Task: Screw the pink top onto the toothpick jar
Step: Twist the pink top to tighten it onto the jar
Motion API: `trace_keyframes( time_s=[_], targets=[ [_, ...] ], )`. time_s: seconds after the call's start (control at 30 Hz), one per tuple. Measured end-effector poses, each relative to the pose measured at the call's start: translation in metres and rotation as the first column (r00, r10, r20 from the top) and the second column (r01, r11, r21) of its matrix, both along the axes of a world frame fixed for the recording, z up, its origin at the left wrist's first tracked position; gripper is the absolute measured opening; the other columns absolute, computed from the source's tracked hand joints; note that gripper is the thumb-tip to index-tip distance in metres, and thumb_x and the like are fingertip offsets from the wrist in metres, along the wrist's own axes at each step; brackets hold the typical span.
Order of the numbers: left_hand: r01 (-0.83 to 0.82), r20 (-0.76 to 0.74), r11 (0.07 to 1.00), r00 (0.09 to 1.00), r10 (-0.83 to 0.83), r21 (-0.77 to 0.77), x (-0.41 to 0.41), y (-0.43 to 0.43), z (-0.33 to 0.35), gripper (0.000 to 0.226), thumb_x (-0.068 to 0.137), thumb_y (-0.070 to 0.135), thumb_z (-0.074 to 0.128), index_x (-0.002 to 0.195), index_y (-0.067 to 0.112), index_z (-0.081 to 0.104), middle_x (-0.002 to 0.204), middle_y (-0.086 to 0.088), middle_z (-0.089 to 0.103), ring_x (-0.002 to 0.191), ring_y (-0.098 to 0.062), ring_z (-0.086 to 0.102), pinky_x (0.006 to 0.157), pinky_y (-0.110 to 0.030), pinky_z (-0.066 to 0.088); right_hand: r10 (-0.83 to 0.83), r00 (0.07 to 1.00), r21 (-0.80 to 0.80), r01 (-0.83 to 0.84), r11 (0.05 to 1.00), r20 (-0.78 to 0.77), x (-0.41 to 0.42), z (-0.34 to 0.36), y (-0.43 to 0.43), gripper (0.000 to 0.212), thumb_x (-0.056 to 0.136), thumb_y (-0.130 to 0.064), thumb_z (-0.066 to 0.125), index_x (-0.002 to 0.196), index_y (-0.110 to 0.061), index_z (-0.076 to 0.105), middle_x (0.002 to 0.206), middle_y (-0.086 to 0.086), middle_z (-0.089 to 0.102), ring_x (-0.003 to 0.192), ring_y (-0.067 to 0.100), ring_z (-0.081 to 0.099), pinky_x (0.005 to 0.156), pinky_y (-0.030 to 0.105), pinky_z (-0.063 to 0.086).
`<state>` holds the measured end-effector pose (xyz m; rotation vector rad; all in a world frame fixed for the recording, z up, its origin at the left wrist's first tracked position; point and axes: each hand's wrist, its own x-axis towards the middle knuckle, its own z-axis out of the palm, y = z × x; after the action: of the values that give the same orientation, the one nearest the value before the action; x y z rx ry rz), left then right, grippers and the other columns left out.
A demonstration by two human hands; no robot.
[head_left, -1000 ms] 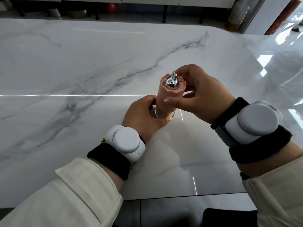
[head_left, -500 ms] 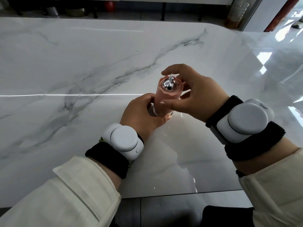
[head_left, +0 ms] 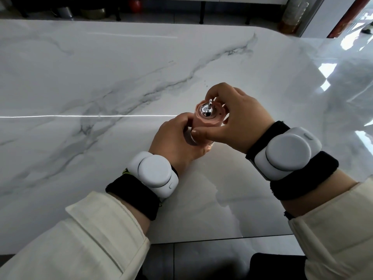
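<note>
Fingers (head_left: 217, 91) encircle pink top (head_left: 203, 123).

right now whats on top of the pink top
A shiny chrome dome with a small metal knob sits in the pink top. The right hand wraps its far side, hiding that part and the jar below.

A glossy white marble table (head_left: 101, 81) with grey veins fills most of the view, and beyond its far edge, on the floor, stand a red ball (head_left: 135, 5), a metal pot (head_left: 64, 11), a brass-coloured bowl (head_left: 93, 13) and a large plastic bottle (head_left: 293, 14).
</note>
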<state>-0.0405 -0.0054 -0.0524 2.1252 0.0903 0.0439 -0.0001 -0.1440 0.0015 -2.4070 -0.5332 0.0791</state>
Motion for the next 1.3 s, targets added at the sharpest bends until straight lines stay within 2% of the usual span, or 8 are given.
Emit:
trace_keyframes(
  time_s=[0.23, 0.37, 0.47, 0.67, 0.87, 1.03, 1.17, 1.3],
  targets=[
    [0.008, 0.012, 0.999, 1.000, -0.008, 0.042, 0.000, 0.002, -0.003, 0.063, 0.060, 0.027, 0.080, 0.117, 0.029, 0.052, 0.101, 0.008, 0.066, 0.099, -0.016, 0.060, 0.083, -0.024, 0.045, 0.085, 0.994, 0.032, -0.083, 0.996, -0.069, 0.001, 0.009, -0.005, 0.070, 0.058, -0.035, 0.081, 0.120, -0.034, 0.049, 0.114, -0.010, 0.054, 0.098, 0.007, 0.056, 0.078, 0.014, 0.045],
    [0.012, 0.018, 0.997, 1.000, -0.013, 0.072, 0.001, 0.003, -0.006, 0.073, 0.060, 0.027, 0.081, 0.124, 0.028, 0.046, 0.103, 0.009, 0.066, 0.106, -0.015, 0.056, 0.085, -0.021, 0.040, 0.144, 0.987, 0.078, -0.138, 0.987, -0.070, 0.000, 0.016, -0.009, 0.063, 0.062, -0.032, 0.072, 0.121, -0.038, 0.051, 0.118, -0.018, 0.057, 0.103, -0.006, 0.054, 0.083, 0.012, 0.047],
    [0.003, 0.020, 0.998, 1.000, -0.004, 0.061, 0.001, 0.004, -0.007, 0.077, 0.059, 0.025, 0.082, 0.126, 0.028, 0.044, 0.107, 0.007, 0.066, 0.107, -0.015, 0.056, 0.090, -0.026, 0.043, 0.154, 0.987, 0.100, -0.149, 0.984, -0.053, 0.002, 0.015, -0.011, 0.051, 0.070, -0.021, 0.071, 0.116, -0.035, 0.057, 0.112, -0.019, 0.063, 0.106, -0.002, 0.058, 0.088, 0.020, 0.049],
    [-0.001, 0.033, 0.999, 0.999, -0.001, 0.053, 0.002, 0.004, -0.008, 0.078, 0.057, 0.026, 0.082, 0.125, 0.029, 0.044, 0.108, 0.006, 0.068, 0.107, -0.017, 0.059, 0.093, -0.035, 0.047, 0.126, 0.992, 0.120, -0.123, 0.985, -0.020, 0.004, 0.010, -0.011, 0.042, 0.069, -0.023, 0.076, 0.107, -0.029, 0.060, 0.105, -0.012, 0.065, 0.097, -0.002, 0.057, 0.083, 0.016, 0.049],
    [0.001, 0.024, 0.999, 1.000, -0.002, 0.046, 0.002, 0.005, -0.007, 0.074, 0.059, 0.024, 0.083, 0.122, 0.025, 0.046, 0.107, 0.005, 0.068, 0.103, -0.014, 0.059, 0.087, -0.024, 0.044, 0.076, 0.997, 0.155, -0.076, 0.985, 0.005, 0.003, 0.004, -0.007, 0.050, 0.064, -0.025, 0.082, 0.107, -0.027, 0.057, 0.107, -0.004, 0.065, 0.093, 0.000, 0.057, 0.079, 0.012, 0.048],
    [0.003, 0.015, 0.998, 1.000, -0.004, 0.056, 0.001, 0.004, -0.006, 0.072, 0.060, 0.024, 0.083, 0.121, 0.025, 0.046, 0.097, 0.012, 0.063, 0.101, -0.012, 0.058, 0.083, -0.021, 0.040, 0.042, 0.999, 0.171, -0.044, 0.984, 0.013, 0.002, 0.001, -0.006, 0.053, 0.062, -0.031, 0.083, 0.107, -0.027, 0.057, 0.106, -0.003, 0.065, 0.097, 0.007, 0.059, 0.081, 0.021, 0.050],
    [0.014, 0.007, 0.999, 1.000, -0.014, 0.047, 0.001, 0.004, -0.006, 0.075, 0.058, 0.026, 0.083, 0.122, 0.027, 0.044, 0.102, 0.011, 0.066, 0.105, -0.014, 0.059, 0.089, -0.028, 0.045, 0.095, 0.992, 0.173, -0.079, 0.982, -0.083, 0.005, 0.003, -0.012, 0.066, 0.060, -0.028, 0.085, 0.117, -0.034, 0.051, 0.103, -0.011, 0.063, 0.099, 0.001, 0.059, 0.084, 0.018, 0.051],
    [0.001, 0.009, 0.999, 1.000, -0.002, 0.037, 0.000, 0.004, -0.007, 0.076, 0.059, 0.029, 0.082, 0.124, 0.030, 0.043, 0.107, 0.009, 0.068, 0.107, -0.013, 0.059, 0.092, -0.030, 0.046, 0.178, 0.964, 0.181, -0.142, 0.973, -0.198, 0.011, -0.002, -0.019, 0.066, 0.063, -0.017, 0.082, 0.117, -0.041, 0.051, 0.111, -0.014, 0.065, 0.107, 0.004, 0.062, 0.095, 0.029, 0.052]
  ],
)
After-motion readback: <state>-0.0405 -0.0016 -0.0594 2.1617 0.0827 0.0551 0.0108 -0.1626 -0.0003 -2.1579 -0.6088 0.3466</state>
